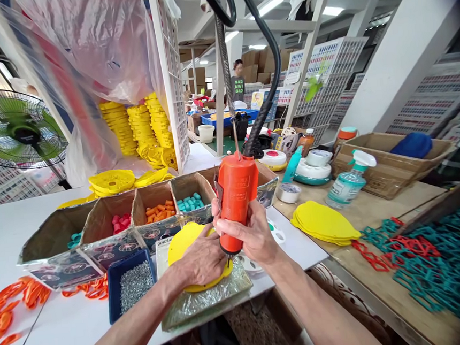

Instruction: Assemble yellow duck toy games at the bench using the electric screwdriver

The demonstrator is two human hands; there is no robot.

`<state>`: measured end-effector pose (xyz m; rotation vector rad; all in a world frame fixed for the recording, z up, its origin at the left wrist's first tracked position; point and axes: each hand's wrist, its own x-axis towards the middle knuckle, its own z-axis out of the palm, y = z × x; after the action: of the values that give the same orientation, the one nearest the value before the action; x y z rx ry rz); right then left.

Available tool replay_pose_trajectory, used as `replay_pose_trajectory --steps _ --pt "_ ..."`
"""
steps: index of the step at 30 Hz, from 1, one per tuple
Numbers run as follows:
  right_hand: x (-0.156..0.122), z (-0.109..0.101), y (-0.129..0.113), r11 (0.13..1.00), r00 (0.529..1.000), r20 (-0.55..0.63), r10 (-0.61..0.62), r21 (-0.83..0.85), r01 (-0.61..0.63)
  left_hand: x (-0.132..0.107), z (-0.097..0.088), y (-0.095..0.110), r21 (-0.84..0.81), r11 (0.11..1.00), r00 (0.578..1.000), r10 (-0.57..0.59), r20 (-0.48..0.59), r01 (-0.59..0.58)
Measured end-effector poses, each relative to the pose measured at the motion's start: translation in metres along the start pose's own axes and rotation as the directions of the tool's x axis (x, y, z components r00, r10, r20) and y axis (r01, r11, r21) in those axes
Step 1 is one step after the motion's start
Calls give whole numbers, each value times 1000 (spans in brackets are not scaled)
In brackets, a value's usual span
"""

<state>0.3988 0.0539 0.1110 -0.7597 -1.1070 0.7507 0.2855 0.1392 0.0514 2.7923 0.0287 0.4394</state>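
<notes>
My right hand (248, 234) is wrapped round an orange powered screwdriver (235, 198) that hangs upright from a black hose, its tip pointing down at a yellow plastic disc (183, 241). My left hand (204, 261) lies closed over that disc and presses it onto a shiny pad (209, 299) at the table's front edge. The driver's tip is hidden between my hands.
A blue tray of small screws (132, 283) sits left of the disc. Behind it, a cardboard divider box (98, 227) holds pink, orange and teal parts. Yellow discs (323, 223), a spray bottle (347, 181), teal and red frames (427, 262) lie right. A fan (12, 130) stands left; a person (239, 83) far back.
</notes>
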Motion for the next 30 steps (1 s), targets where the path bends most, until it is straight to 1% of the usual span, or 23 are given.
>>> replay_pose_trajectory --steps 4,8,10,12,14,16,18,19,21,23,25,27,30 --pt "2 0 -3 999 999 27 21 -41 -20 0 0 -4 10 1000 1000 8 21 -8" --pt "13 9 -14 999 999 -4 -39 -37 39 1 -2 -5 38 999 997 5 75 -8" --pt "20 15 -21 997 998 -14 -68 -26 68 1 -5 -4 -5 1000 995 -6 99 7" --pt "24 22 -28 997 996 -22 -81 -14 81 -1 -11 -4 -104 994 997 -29 68 36" --pt "26 30 -31 996 996 -31 -84 1 84 -6 -20 -7 -227 972 998 -69 -10 65" --pt "25 38 -31 996 996 -33 -85 19 86 -17 -29 -13 -334 938 988 -129 -81 95" --pt "23 47 -26 995 996 -25 -84 45 85 -32 -37 -20 -427 892 969 -216 -120 146" --pt "22 52 -22 995 997 -23 -80 56 81 -40 -39 -24 -467 866 952 -273 -139 180" --pt "21 61 -11 996 998 -6 -57 73 58 -58 -40 -31 -540 805 902 -395 -176 247" --pt "20 70 0 995 999 31 -30 91 28 -75 -37 -35 -572 763 849 -487 -203 301" --pt "19 78 9 995 998 63 -21 99 15 -87 -33 -37 -589 734 815 -541 -208 337" --pt "17 82 15 996 997 71 -16 87 10 -96 -29 -36 -601 715 800 -567 -199 357" --pt "16 84 21 998 998 61 -1 60 -3 -102 -28 -32 -610 696 790 -587 -179 379"
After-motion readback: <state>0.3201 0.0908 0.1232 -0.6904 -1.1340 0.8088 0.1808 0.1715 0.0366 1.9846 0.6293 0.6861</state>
